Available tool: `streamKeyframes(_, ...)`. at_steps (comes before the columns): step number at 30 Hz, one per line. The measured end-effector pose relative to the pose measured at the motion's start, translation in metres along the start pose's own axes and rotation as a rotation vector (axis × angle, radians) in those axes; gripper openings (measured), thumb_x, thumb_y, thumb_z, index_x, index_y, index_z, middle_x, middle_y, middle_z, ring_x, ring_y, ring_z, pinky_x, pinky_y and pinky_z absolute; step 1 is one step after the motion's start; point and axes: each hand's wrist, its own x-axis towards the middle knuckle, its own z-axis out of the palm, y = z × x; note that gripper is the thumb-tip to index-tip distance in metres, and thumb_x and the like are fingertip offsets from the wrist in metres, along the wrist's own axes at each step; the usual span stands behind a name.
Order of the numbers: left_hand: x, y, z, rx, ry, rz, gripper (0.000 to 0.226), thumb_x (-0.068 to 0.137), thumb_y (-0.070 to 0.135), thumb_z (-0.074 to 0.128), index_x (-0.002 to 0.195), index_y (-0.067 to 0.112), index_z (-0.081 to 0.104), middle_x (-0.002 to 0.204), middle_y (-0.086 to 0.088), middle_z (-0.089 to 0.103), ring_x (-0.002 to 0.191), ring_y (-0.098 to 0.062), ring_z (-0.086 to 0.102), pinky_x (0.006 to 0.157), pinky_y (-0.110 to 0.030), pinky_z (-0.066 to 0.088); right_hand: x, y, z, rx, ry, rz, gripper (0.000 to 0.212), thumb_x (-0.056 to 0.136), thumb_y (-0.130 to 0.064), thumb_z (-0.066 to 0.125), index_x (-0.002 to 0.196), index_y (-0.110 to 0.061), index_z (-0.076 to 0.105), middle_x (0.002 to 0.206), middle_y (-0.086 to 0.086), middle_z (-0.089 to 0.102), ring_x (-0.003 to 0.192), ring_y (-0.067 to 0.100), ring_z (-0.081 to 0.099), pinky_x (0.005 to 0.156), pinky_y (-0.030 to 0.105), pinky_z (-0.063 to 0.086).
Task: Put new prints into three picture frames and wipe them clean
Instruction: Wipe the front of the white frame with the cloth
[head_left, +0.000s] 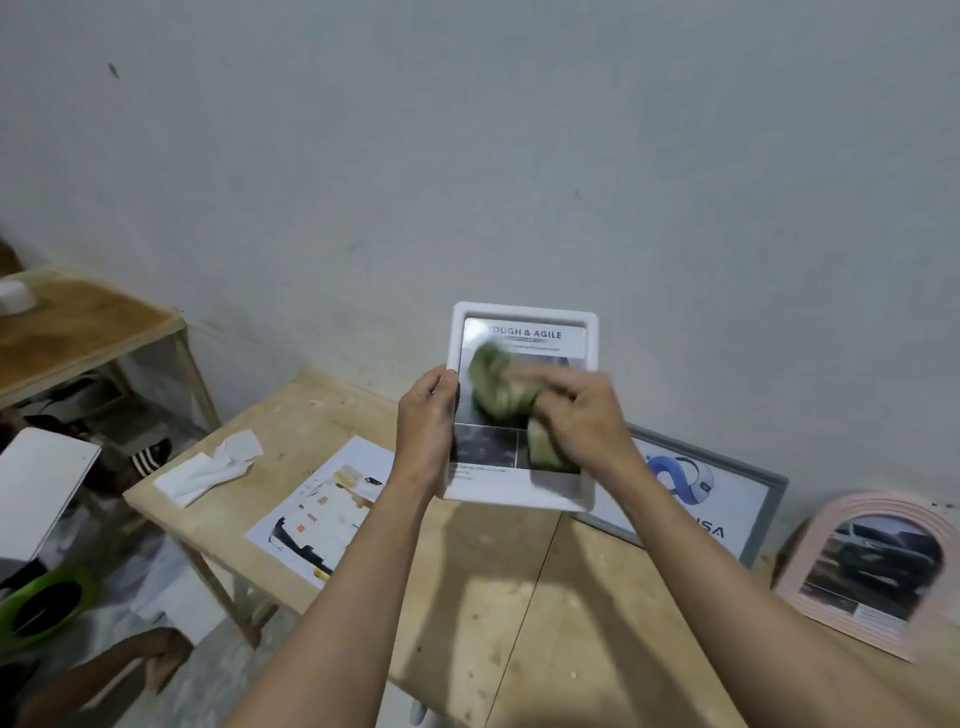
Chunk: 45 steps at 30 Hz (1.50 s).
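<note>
Head view: at the centre of the frame the left hand (426, 415) grips the left edge of a white picture frame (522, 312), thumb on the front rim and fingers curled behind, holding it upright above the wooden table (467, 597). The print inside reads "TOUGH & AGILE" along its top. The right hand (582, 415) presses a bunched green cloth (501, 389) against the glass, fingers curled round the wad — both cloth and fingers are motion-blurred. Right of centre, a grey frame (769, 499) with a blue logo print leans against the wall, partly hidden behind the right forearm. At the lower right a pink arched frame (883, 506) with a dark car print stands on the table. Left of centre a loose printed sheet (332, 514) lies flat on the table, and beyond it, nearer the table's upper-left corner, sits a crumpled white paper (213, 465). A second wooden table (78, 322) stands at the far left — a green bowl (47, 605) lies on the floor below it.
</note>
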Motion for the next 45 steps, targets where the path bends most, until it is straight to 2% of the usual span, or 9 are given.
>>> streamKeyframes(2, -0.002, -0.001, 0.006, -0.026, -0.038, -0.041, 0.027, 0.094, 0.029, 0.054, 0.075, 0.01, 0.052, 0.075, -0.011, 0.05, 0.071, -0.026, 0.044, 0.07, -0.045, 0.04, 0.031, -0.002, -0.006, -0.099, 0.145, -0.128, 0.054, 0.079, 0.014, 0.046, 0.116, -0.018, 0.07, 0.128, 0.003, 0.063, 0.112, 0.004, 0.061, 0.099, 0.02, 0.046)
streamKeyframes(7, -0.002, 0.007, 0.017, -0.231, 0.008, -0.149, 0.027, 0.096, 0.026, 0.055, 0.086, 0.01, 0.073, 0.082, -0.007, 0.07, 0.075, -0.027, 0.064, 0.069, -0.034, 0.053, 0.031, 0.016, 0.033, -0.405, -0.202, -0.314, 0.063, 0.075, 0.012, 0.046, 0.13, -0.015, 0.06, 0.144, 0.0, 0.049, 0.142, 0.016, 0.033, 0.12, 0.029, 0.019)
streamKeyframes(17, 0.03, -0.006, -0.02, -0.066, 0.056, -0.168, 0.016, 0.096, 0.019, 0.058, 0.094, 0.009, 0.071, 0.092, -0.012, 0.072, 0.083, -0.028, 0.067, 0.076, -0.042, 0.053, -0.01, 0.042, 0.043, -0.294, -0.611, -0.121, 0.043, 0.077, 0.012, 0.049, 0.101, -0.011, 0.077, 0.121, 0.004, 0.068, 0.12, 0.01, 0.058, 0.108, 0.021, 0.04)
streamKeyframes(22, 0.036, -0.027, -0.014, 0.033, 0.117, -0.179, 0.017, 0.09, 0.022, 0.057, 0.08, 0.009, 0.061, 0.079, -0.004, 0.061, 0.074, -0.02, 0.056, 0.072, -0.03, 0.048, 0.018, 0.041, 0.02, -0.17, -0.412, 0.143, 0.043, 0.079, 0.007, 0.047, 0.092, -0.019, 0.078, 0.08, 0.015, 0.073, 0.051, 0.018, 0.055, 0.05, 0.021, 0.046)
streamKeyframes(26, 0.045, -0.046, -0.005, 0.078, 0.067, -0.155, 0.027, 0.089, 0.035, 0.06, 0.102, 0.013, 0.069, 0.098, -0.01, 0.073, 0.093, -0.029, 0.068, 0.088, -0.051, 0.055, 0.068, 0.058, 0.008, -0.176, -0.05, -0.09, 0.054, 0.078, 0.015, 0.045, 0.116, -0.015, 0.07, 0.126, -0.002, 0.062, 0.119, 0.014, 0.057, 0.103, 0.018, 0.042)
streamKeyframes(31, 0.054, -0.058, 0.014, -0.076, 0.122, -0.11, 0.017, 0.097, 0.012, 0.057, 0.102, 0.004, 0.071, 0.102, -0.016, 0.073, 0.094, -0.027, 0.066, 0.09, -0.042, 0.052, 0.07, 0.101, 0.029, -0.424, -0.349, -0.344, 0.054, 0.075, 0.01, 0.044, 0.12, -0.008, 0.067, 0.136, 0.004, 0.057, 0.137, 0.017, 0.04, 0.117, 0.03, 0.026)
streamKeyframes(37, 0.075, -0.086, 0.012, 0.041, 0.291, -0.155, 0.015, 0.096, 0.016, 0.056, 0.084, 0.012, 0.063, 0.064, 0.013, 0.062, 0.065, -0.012, 0.057, 0.062, -0.025, 0.047, 0.032, 0.152, 0.038, -0.12, -0.527, 0.044, 0.038, 0.079, 0.013, 0.049, 0.097, -0.005, 0.077, 0.11, 0.009, 0.072, 0.116, 0.014, 0.061, 0.106, 0.019, 0.039)
streamKeyframes(41, 0.085, -0.118, 0.012, 0.13, 0.35, -0.221, 0.017, 0.097, 0.023, 0.056, 0.099, 0.012, 0.068, 0.077, 0.007, 0.07, 0.07, -0.012, 0.065, 0.064, -0.025, 0.052, 0.028, 0.19, 0.028, 0.058, -0.447, 0.378, 0.039, 0.071, 0.007, 0.052, 0.09, -0.014, 0.079, 0.088, 0.021, 0.074, 0.058, 0.023, 0.056, 0.049, 0.036, 0.046)
streamKeyframes(45, 0.088, -0.159, 0.006, 0.205, 0.407, -0.276, 0.017, 0.097, 0.027, 0.056, 0.098, 0.014, 0.067, 0.072, 0.009, 0.063, 0.068, -0.01, 0.058, 0.066, -0.024, 0.046, 0.039, 0.22, 0.017, 0.406, -0.249, 0.729, 0.044, 0.061, 0.011, 0.05, 0.086, -0.013, 0.078, 0.073, 0.004, 0.07, 0.065, 0.021, 0.061, 0.052, 0.023, 0.05)
